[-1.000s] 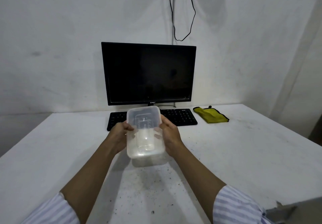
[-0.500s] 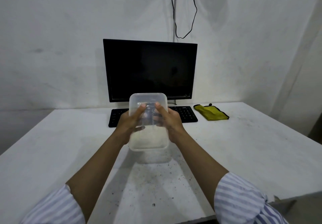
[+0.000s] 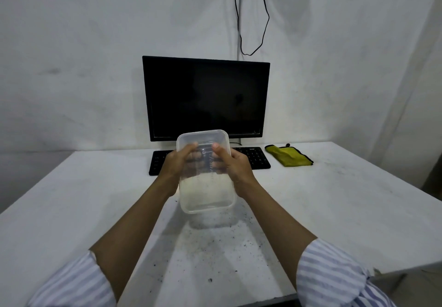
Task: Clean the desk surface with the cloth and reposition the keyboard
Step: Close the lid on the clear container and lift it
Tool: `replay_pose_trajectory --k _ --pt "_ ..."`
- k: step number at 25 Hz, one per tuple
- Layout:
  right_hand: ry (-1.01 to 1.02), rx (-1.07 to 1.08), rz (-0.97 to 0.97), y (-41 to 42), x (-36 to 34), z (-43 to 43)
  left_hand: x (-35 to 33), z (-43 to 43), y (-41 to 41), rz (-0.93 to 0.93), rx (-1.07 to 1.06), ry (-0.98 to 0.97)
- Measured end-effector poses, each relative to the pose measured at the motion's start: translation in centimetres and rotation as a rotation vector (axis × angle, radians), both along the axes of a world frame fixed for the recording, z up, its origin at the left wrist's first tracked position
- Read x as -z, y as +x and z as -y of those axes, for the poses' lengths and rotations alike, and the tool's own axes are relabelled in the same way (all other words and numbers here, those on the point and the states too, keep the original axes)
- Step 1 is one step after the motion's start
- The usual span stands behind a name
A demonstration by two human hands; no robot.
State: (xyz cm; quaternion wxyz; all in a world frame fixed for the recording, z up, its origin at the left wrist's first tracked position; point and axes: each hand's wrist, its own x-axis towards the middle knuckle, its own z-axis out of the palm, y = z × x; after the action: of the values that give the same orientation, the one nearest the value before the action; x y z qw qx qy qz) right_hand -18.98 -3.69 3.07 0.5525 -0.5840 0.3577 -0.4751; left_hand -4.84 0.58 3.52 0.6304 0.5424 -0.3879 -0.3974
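From the head camera, both of the person's hands are raised over the middle of the tabletop (image 3: 334,199), holding a clear plastic tub (image 3: 208,192) between them. The left hand (image 3: 177,165) grips the tub's left side and the right hand (image 3: 235,165) grips its right side. Both thumbs press on the near face, and the curled fingers show blurred through the plastic behind it. The tub is tilted and clear of the surface, with a pale shadow under it. I cannot tell which way its opening faces.

Dark specks (image 3: 205,242) are scattered on the tabletop below the tub and toward the near edge.

The black keyboard (image 3: 253,159) lies along the far edge at the middle, partly hidden behind the hands and tub. Behind it a dark monitor (image 3: 205,98) stands against the wall.

The yellow cloth (image 3: 289,156) lies crumpled near the far edge, just right of the keyboard and not touching it, well apart from both hands.

A thin black cable (image 3: 263,20) hangs in a loop on the wall above the monitor. Striped sleeves (image 3: 330,275) cover both upper forearms at the near edge.
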Motion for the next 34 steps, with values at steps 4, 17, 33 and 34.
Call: replay_pose_trajectory --k 4,17,33,34 --pt "0.037 0.023 -0.030 0.5 -0.5 -0.3 -0.3 0.0 -1.1 0.107 -0.120 -0.090" --pt "0.011 0.127 -0.094 0.5 -0.9 -0.4 -0.3 -0.1 -1.3 0.202 -0.209 -0.050" --pt "0.001 0.095 -0.067 0.5 -0.9 -0.3 -0.8 -0.4 -2.1 0.239 -0.197 -0.138" --pt "0.017 0.060 -0.050 0.3 -0.9 -0.3 -0.8 -0.4 -1.9 0.229 -0.188 -0.132"
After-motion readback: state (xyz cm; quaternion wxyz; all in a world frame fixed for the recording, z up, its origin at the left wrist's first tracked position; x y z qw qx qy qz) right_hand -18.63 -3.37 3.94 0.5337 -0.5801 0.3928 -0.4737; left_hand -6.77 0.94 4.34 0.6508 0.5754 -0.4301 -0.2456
